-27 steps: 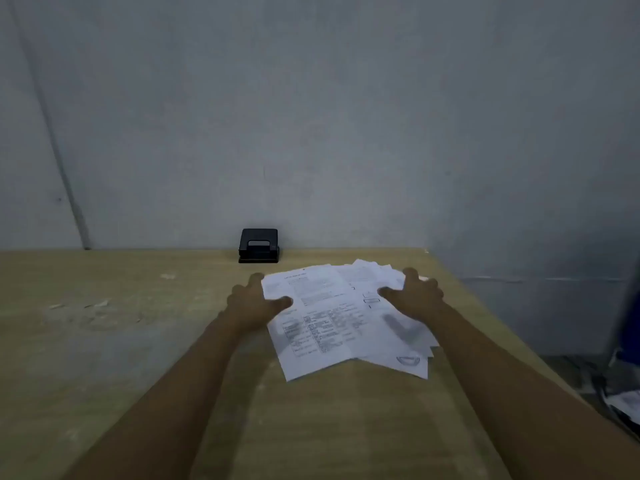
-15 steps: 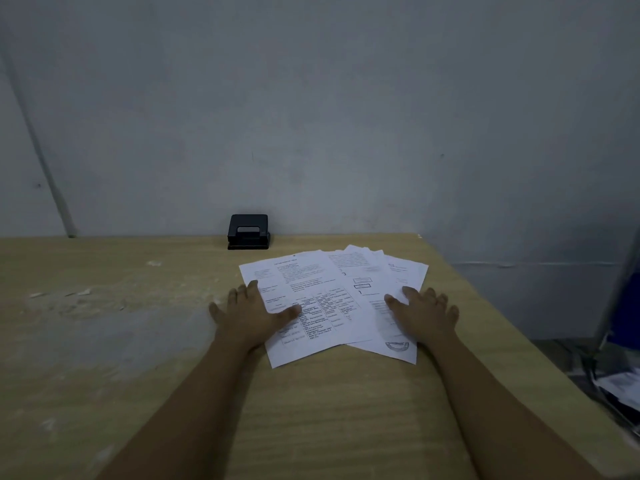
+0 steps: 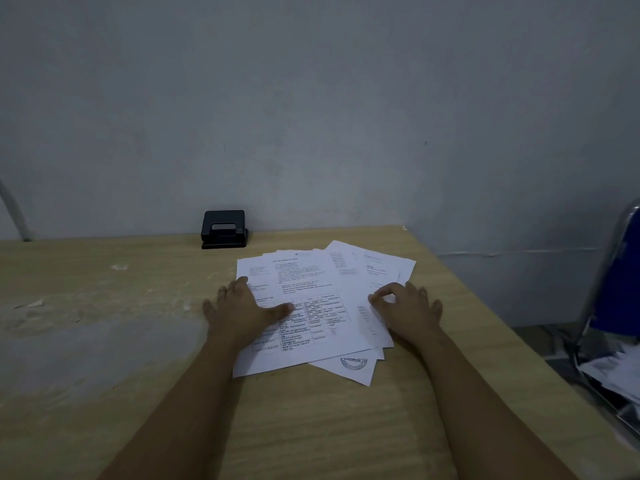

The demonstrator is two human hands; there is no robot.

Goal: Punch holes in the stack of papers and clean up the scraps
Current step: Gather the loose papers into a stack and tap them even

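Observation:
Several printed white papers [image 3: 322,282] lie fanned out and misaligned on a wooden table [image 3: 311,427]. My left hand [image 3: 242,306] rests flat on the left part of the top sheet, fingers spread, thumb pointing right. My right hand [image 3: 408,310] lies on the right side of the sheets with its fingers bent, the fingertips pressing the paper. Neither hand grips a sheet. A black hole punch [image 3: 224,229] stands at the back of the table against the wall, apart from the papers and both hands.
Small white scraps [image 3: 119,267] and dusty smears mark the table's left part. The table's right edge runs diagonally past my right arm. Beyond it stands a blue chair with a metal frame [image 3: 620,271], and loose papers [image 3: 616,372] lie low at the right.
Both hands slid back toward me from the far edge of the sheets and now press flat on them. The papers shifted toward me and lie more fanned out.

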